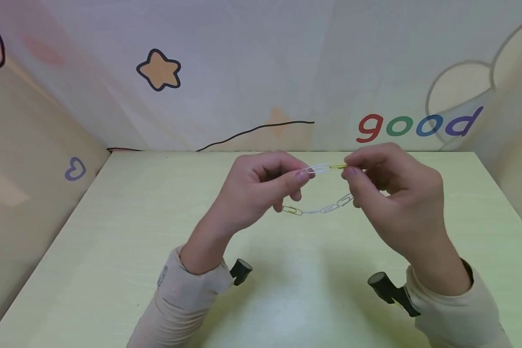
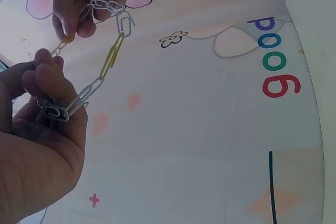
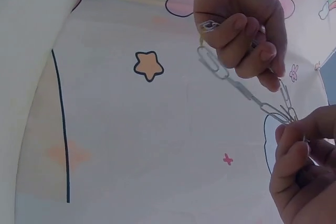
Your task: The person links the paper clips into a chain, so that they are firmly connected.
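Between the thumb and index finger of my left hand is a white paper clip. My right hand pinches a yellow paper clip that meets the white one end to end. Below them, a chain of linked paper clips sags from one hand to the other, mostly white with a yellow clip at its left. In the left wrist view the chain runs out of the left hand's curled fingers. Part of it is hidden inside both hands.
Both hands are raised over a pale table. Behind it stands a backdrop printed with a star and the word "good". Dark wrist-camera mounts stick out from the sleeves.
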{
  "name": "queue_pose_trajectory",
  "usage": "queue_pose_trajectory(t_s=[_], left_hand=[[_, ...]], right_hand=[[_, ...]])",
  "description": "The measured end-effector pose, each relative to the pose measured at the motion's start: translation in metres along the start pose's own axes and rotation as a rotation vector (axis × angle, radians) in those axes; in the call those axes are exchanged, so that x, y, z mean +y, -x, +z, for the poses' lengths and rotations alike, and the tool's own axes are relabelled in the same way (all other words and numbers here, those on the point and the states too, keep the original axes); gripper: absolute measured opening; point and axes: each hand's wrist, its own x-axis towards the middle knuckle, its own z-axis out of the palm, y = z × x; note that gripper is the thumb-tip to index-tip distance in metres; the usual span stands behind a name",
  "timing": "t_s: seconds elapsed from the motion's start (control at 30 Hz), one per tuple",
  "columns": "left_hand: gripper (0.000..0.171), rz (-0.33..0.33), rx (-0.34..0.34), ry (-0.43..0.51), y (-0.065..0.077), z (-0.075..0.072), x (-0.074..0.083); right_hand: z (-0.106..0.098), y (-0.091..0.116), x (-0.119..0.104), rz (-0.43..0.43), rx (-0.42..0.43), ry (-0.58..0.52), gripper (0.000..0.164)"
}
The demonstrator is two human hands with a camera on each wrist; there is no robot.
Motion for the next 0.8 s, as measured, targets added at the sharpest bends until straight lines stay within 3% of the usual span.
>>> queue_pose_trajectory(t_s=[0.1, 0.2, 0.33, 0.43, 0.57, 0.67, 0.8], left_hand=[[0.020, -0.033, -0.029, 0.004, 0.000, -0.005, -0.001], [0.023, -0.049, -0.043, 0.008, 0.000, -0.008, -0.001], [0.018, -0.039, -0.013, -0.086, -0.001, -0.009, -0.004], [0.031, -0.051, 0.051, -0.287, -0.001, -0.008, -0.008], [0.037, -0.112, 0.092, -0.719, -0.005, -0.006, -0.016], [0.035, -0.166, 0.036, -0.995, -0.011, -0.004, -0.026], [0.036, -0.301, -0.142, -1.116, -0.022, -0.008, -0.047]], right_hand=[[-0.004, 0.000, 0.000, 0.076, -0.061, -0.057, 0.013], [-0.006, 0.000, 0.003, 0.088, -0.121, -0.041, 0.019], [-0.005, 0.000, 0.009, 0.047, -0.171, 0.157, 0.033], [-0.001, 0.001, 0.014, 0.047, -0.205, 0.363, 0.032], [0.009, 0.005, 0.026, 0.033, -0.281, 0.601, 0.025], [0.017, 0.009, 0.039, 0.041, -0.386, 0.721, 0.025], [0.028, 0.013, 0.057, 0.189, -0.656, 0.732, 0.032]])
